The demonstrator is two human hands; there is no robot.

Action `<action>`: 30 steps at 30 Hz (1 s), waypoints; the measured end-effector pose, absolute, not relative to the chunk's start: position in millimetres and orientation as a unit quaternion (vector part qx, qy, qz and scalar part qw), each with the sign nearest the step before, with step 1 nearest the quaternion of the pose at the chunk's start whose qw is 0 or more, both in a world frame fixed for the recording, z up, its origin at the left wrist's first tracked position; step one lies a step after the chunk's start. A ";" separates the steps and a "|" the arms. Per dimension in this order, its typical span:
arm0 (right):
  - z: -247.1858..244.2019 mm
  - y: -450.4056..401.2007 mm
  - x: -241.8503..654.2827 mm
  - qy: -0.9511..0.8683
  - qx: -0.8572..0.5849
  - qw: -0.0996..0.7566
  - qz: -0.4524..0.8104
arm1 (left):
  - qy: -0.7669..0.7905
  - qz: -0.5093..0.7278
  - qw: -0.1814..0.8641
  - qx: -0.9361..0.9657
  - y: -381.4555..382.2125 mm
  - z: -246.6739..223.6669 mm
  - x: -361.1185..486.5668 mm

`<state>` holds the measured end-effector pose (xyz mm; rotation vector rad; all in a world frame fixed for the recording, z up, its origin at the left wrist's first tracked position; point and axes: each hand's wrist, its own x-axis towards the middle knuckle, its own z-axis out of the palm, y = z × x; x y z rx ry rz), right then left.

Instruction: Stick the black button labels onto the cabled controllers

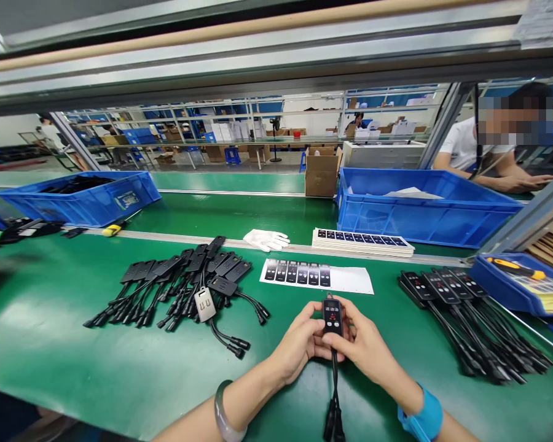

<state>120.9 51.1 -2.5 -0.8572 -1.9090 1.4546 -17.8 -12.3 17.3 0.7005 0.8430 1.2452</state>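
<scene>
Between both hands is a small black controller (pixel 332 316) with a printed face, two pale buttons and cables hanging toward me. My left hand (pixel 306 334) grips its left edge, thumb on the side. My right hand (pixel 359 337) holds the right edge, its thumb across the lower front. Just beyond lies a white label sheet (pixel 350 280) with several black labels on its left part. To the left, several black controllers (pixel 184 270) with cables are heaped, one with a light-coloured face (pixel 205 304). A pile of controllers with printed faces (pixel 442 285) lies at the right.
A white glove (pixel 266 239) and a stack of label sheets (pixel 363 242) lie along the rail. Blue bins stand at the back left (pixel 87 199) and back right (pixel 419 205). A blue tray (pixel 493 276) holds a yellow-handled tool. A co-worker (pixel 465 144) sits at far right.
</scene>
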 end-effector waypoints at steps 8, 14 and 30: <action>-4.1 53.7 123.5 -0.725 -0.293 0.313 0.538 | 0.426 0.543 0.637 0.344 -8.4 6.5 -14.1; -9.2 51.5 120.9 -0.732 -0.298 0.312 0.527 | 0.447 0.527 0.610 0.386 -7.6 0.7 -12.5; -0.9 56.4 120.0 -0.649 -0.348 0.310 0.601 | 0.434 0.484 0.630 0.425 -10.3 -4.0 -9.8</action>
